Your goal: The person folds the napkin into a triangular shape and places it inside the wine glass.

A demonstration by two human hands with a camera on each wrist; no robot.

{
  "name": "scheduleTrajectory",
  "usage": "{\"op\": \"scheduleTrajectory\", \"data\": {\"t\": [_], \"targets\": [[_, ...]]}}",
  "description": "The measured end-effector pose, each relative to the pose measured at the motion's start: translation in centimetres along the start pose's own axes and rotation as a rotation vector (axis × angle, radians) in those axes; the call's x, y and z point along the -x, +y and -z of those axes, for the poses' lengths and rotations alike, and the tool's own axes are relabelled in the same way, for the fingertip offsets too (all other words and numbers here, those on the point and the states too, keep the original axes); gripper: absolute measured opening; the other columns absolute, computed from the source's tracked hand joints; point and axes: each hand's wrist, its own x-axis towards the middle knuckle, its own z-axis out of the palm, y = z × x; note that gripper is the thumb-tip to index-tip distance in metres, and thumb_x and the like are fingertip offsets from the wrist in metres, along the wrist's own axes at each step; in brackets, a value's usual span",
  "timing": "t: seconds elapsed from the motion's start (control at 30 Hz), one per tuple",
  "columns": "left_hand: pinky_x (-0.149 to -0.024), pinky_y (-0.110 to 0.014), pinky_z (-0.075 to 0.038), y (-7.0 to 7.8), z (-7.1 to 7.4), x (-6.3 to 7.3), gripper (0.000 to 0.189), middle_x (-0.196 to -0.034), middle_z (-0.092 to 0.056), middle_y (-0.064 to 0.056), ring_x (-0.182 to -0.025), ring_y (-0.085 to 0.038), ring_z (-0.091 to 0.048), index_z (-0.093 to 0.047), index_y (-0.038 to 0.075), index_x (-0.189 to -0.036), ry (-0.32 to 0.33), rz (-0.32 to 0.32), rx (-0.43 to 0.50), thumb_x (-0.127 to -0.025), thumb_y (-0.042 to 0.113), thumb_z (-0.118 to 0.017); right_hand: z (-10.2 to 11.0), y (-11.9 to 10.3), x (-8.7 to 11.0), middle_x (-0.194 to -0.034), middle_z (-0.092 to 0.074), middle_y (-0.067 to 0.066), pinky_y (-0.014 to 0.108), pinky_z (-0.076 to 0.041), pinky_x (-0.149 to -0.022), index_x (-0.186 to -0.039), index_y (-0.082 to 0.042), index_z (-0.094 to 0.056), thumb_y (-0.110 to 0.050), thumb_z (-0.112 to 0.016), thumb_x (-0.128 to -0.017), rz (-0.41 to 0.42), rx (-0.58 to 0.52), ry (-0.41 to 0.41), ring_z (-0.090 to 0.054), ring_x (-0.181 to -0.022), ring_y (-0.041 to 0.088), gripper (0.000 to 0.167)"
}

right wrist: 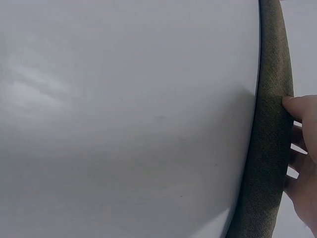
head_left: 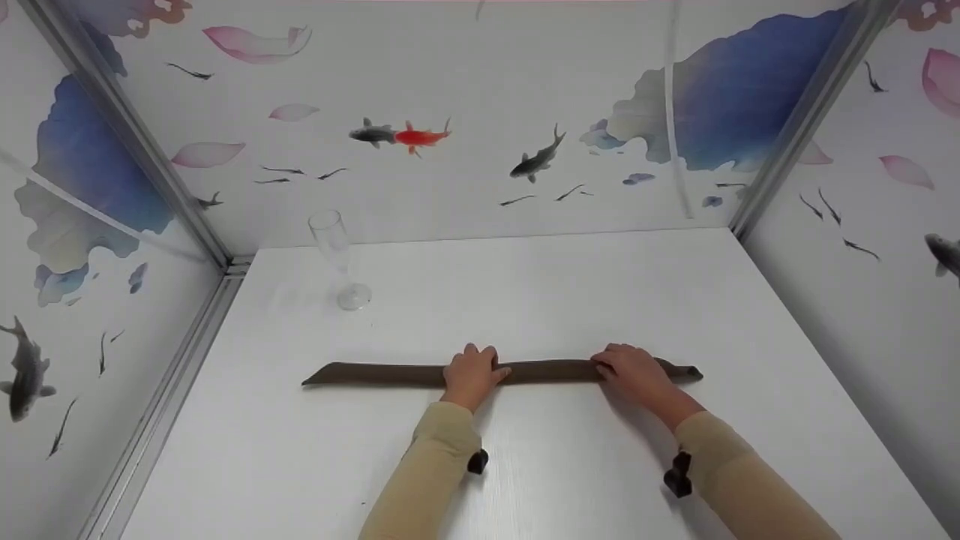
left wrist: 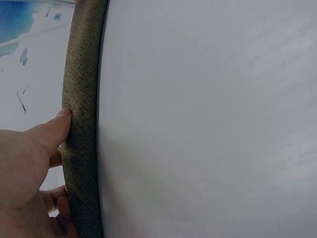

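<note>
A long brown cloth (head_left: pixel 551 370), rolled into a narrow strip, lies sideways across the white table, with a slanted tip at its left end and a small curled tip at its right. Near its middle, my left hand (head_left: pixel 472 375) grips the roll. My right hand (head_left: pixel 636 377) holds it closer to the right end. The left wrist view shows the thumb on the near side of the woven cloth (left wrist: pixel 81 89), with fingers behind it. Similarly, in the right wrist view the thumb presses the cloth (right wrist: pixel 270 148) and the other fingers are partly hidden beyond it.
A clear stemmed glass (head_left: pixel 343 262) stands at the back left of the table (head_left: pixel 562 300). White panels (head_left: pixel 465 75) printed with fish and petals enclose the back and both sides. Black wrist devices (head_left: pixel 678 475) sit at the beige sleeves.
</note>
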Motion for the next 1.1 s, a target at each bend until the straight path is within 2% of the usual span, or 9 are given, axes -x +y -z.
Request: {"op": "scheduleTrajectory", "data": {"t": [0.27, 0.5, 0.63, 0.77, 0.9, 1.1], "targets": [[-0.068, -0.044, -0.049, -0.1, -0.1, -0.2, 0.033, -0.094, -0.052, -0.007, -0.083, -0.028, -0.056, -0.064, 0.014, -0.101, -0.003, -0.009, 0.003, -0.090, 0.045, -0.067, 0.5, 0.8, 0.0, -0.089, -0.063, 0.005, 0.044, -0.050, -0.079, -0.105, -0.003, -0.072, -0.004, -0.068, -0.089, -0.025, 0.026, -0.036, -0.062, -0.087, 0.028, 0.017], [-0.069, -0.044, -0.048, -0.2, -0.2, -0.4, 0.032, -0.093, -0.050, -0.007, -0.083, -0.028, -0.054, -0.062, 0.015, -0.099, -0.020, 0.006, 0.007, -0.090, 0.046, -0.066, 0.8, 1.6, 0.5, -0.088, -0.062, 0.005, 0.042, -0.050, -0.077, -0.106, -0.003, -0.071, -0.001, -0.070, -0.087, -0.011, 0.038, -0.039, -0.061, -0.085, 0.026, 0.020], [-0.068, -0.044, -0.048, -0.2, -0.3, -0.3, 0.032, -0.093, -0.051, -0.007, -0.082, -0.027, -0.055, -0.063, 0.014, -0.099, 0.000, -0.005, 0.002, -0.091, 0.045, -0.067, 0.9, 1.5, 0.6, -0.090, -0.063, 0.007, 0.043, -0.050, -0.079, -0.109, -0.002, -0.070, -0.001, -0.069, -0.087, -0.026, 0.080, -0.047, -0.061, -0.088, 0.028, 0.022], [-0.065, -0.042, -0.050, -0.1, -0.2, 0.0, 0.033, -0.090, -0.052, -0.006, -0.080, -0.027, -0.056, -0.064, 0.014, -0.099, 0.030, -0.017, -0.020, -0.091, 0.045, -0.066, 0.8, 0.6, 0.6, -0.096, -0.064, 0.012, 0.046, -0.050, -0.082, -0.113, 0.002, -0.067, 0.000, -0.066, -0.088, -0.020, 0.126, -0.026, -0.061, -0.093, 0.033, 0.025], [-0.065, -0.042, -0.050, 0.0, -0.1, 0.1, 0.033, -0.091, -0.053, -0.007, -0.080, -0.028, -0.057, -0.064, 0.014, -0.100, 0.029, -0.015, -0.018, -0.091, 0.046, -0.066, 0.1, -1.1, 0.4, -0.107, -0.065, 0.016, 0.048, -0.048, -0.087, -0.119, 0.004, -0.064, -0.004, -0.064, -0.091, -0.009, 0.117, -0.012, -0.061, -0.101, 0.036, 0.029], [-0.068, -0.044, -0.049, 0.0, -0.3, 0.0, 0.033, -0.093, -0.052, -0.007, -0.083, -0.028, -0.056, -0.063, 0.014, -0.100, 0.014, -0.001, -0.010, -0.091, 0.045, -0.066, -1.1, -4.2, -0.1, -0.137, -0.052, 0.018, 0.050, -0.034, -0.106, -0.137, 0.003, -0.052, -0.025, -0.062, -0.096, 0.024, 0.091, -0.082, -0.047, -0.128, 0.035, 0.050]]}}
